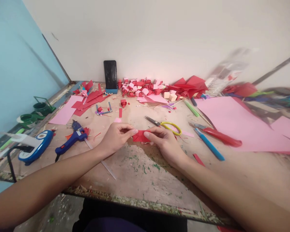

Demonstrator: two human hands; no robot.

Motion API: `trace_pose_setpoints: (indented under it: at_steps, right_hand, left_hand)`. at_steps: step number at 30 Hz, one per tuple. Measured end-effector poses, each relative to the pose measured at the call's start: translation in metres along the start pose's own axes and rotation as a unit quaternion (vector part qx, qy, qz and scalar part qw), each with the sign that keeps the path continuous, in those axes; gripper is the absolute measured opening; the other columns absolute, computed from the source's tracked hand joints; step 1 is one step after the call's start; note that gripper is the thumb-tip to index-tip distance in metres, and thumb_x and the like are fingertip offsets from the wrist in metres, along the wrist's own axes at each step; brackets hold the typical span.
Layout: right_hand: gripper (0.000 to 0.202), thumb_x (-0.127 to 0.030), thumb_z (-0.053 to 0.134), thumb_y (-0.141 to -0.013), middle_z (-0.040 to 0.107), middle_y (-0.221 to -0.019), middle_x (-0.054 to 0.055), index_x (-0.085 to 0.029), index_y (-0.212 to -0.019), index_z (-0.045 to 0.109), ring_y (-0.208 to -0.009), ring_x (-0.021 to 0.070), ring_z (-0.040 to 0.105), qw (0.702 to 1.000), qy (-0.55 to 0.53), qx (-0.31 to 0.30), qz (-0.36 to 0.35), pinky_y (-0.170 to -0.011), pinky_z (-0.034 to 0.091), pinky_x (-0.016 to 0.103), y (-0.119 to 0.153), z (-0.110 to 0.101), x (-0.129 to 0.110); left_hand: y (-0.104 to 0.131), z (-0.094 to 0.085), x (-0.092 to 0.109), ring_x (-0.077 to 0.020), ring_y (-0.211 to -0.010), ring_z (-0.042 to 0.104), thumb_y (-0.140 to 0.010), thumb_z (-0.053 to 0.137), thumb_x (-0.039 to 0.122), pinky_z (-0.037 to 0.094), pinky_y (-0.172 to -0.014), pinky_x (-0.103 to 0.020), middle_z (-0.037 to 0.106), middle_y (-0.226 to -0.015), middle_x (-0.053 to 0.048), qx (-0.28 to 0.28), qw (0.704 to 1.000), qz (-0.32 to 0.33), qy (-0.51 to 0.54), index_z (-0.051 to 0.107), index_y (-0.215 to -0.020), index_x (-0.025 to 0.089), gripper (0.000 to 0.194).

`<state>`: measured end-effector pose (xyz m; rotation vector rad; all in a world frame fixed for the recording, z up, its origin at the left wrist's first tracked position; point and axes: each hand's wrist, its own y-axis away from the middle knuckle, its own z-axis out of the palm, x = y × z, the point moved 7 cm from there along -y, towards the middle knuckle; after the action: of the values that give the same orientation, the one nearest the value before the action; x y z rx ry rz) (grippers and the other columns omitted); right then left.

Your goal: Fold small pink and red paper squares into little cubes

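A small piece of red paper (140, 136) is pinched between my two hands above the middle of the table. My left hand (115, 137) grips its left end between thumb and fingers. At its right end my right hand (164, 140) presses with the thumb on top. Faint crease lines show on the paper, but its edges are partly covered by my fingers. Just behind my right hand lies a pair of scissors (171, 126) with yellow handles, its dark blades pointing to the far left.
A blue glue gun (72, 140) and blue power strip (38, 148) lie left. Behind stand a phone (110, 74) and a heap of small red and pink paper boxes (145, 87). To the right are a red utility knife (222, 137), a blue stick (209, 144) and pink sheets (232, 122).
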<state>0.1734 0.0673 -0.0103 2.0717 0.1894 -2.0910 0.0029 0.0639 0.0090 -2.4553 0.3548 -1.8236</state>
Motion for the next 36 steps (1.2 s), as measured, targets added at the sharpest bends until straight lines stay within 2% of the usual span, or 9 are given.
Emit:
trace_pose_setpoints:
  at_steps: [3,6,9,11,17,22,26,36]
  right_hand:
    - [0.024,-0.042,0.079,-0.081,0.066,-0.066,0.0,-0.02,-0.072,0.078,-0.058,0.0129,0.055,1.0,0.026,0.008,-0.006,-0.058,0.043,0.028,0.001,0.0,-0.003]
    - [0.026,-0.044,0.078,-0.081,0.065,-0.064,0.0,-0.02,-0.071,0.078,-0.057,0.0139,0.056,1.0,0.015,0.005,0.0,-0.058,0.045,0.029,0.002,0.002,-0.003]
    - [0.027,-0.045,0.078,-0.081,0.066,-0.064,0.0,-0.019,-0.072,0.077,-0.057,0.0137,0.056,1.0,0.006,0.007,0.001,-0.058,0.045,0.028,0.002,0.0,-0.001]
    - [0.029,-0.045,0.078,-0.082,0.067,-0.065,0.001,-0.018,-0.072,0.077,-0.059,0.0145,0.058,1.0,0.004,0.0,0.006,-0.058,0.045,0.028,0.001,0.0,0.002]
    - [0.032,-0.048,0.075,-0.084,0.071,-0.071,0.004,-0.017,-0.075,0.077,-0.064,0.0175,0.061,0.999,0.039,-0.002,0.0,-0.06,0.048,0.03,0.001,-0.004,0.007]
    - [0.026,-0.043,0.073,-0.085,0.07,-0.069,0.002,-0.018,-0.078,0.078,-0.063,0.0156,0.058,0.994,0.106,-0.024,-0.026,-0.06,0.045,0.029,0.001,0.001,-0.001]
    - [0.022,-0.04,0.074,-0.083,0.074,-0.077,0.005,-0.018,-0.078,0.078,-0.069,0.0176,0.062,0.991,0.123,-0.041,-0.042,-0.065,0.047,0.031,0.002,0.005,-0.006]
    - [0.026,-0.039,0.071,-0.085,0.074,-0.073,0.006,-0.017,-0.075,0.08,-0.066,0.0189,0.062,0.984,0.151,-0.075,-0.064,-0.062,0.048,0.031,0.005,0.007,-0.005]
  left_hand:
    - [0.001,0.001,0.002,-0.0158,-0.068,0.065,-0.086,0.07,0.029,0.05,-0.064,-0.025,0.075,-0.074,-0.003,-0.005,1.0,0.003,0.0,0.076,-0.074,0.016,0.018]
    - [0.001,0.005,0.001,-0.0158,-0.068,0.064,-0.086,0.069,0.029,0.05,-0.063,-0.025,0.076,-0.076,-0.004,-0.039,0.999,-0.008,0.01,0.077,-0.078,0.016,0.018]
    - [0.002,0.011,-0.005,-0.0133,-0.06,0.059,-0.087,0.067,0.03,0.044,-0.056,-0.024,0.07,-0.067,-0.002,-0.078,0.996,-0.04,0.014,0.076,-0.076,0.015,0.021]
    - [0.002,0.011,-0.007,-0.0123,-0.057,0.055,-0.086,0.067,0.03,0.042,-0.054,-0.023,0.066,-0.062,-0.001,-0.079,0.996,-0.048,0.011,0.075,-0.074,0.014,0.022]
    - [0.002,0.01,-0.002,-0.0132,-0.061,0.056,-0.086,0.066,0.028,0.042,-0.058,-0.025,0.069,-0.066,-0.003,-0.07,0.997,-0.012,-0.036,0.073,-0.069,0.013,0.025]
    - [0.005,0.011,0.007,-0.0137,-0.065,0.059,-0.086,0.063,0.023,0.044,-0.063,-0.025,0.07,-0.07,-0.003,-0.077,0.996,0.02,-0.032,0.071,-0.069,0.013,0.021]
    - [0.006,0.014,0.007,-0.0141,-0.069,0.06,-0.086,0.061,0.021,0.045,-0.065,-0.025,0.071,-0.074,-0.003,-0.095,0.994,0.031,-0.044,0.072,-0.072,0.013,0.019]
    - [0.011,0.022,0.003,-0.0143,-0.071,0.057,-0.094,0.057,0.029,0.041,-0.066,-0.026,0.067,-0.075,-0.002,-0.147,0.987,0.038,-0.05,0.071,-0.078,0.015,0.026]
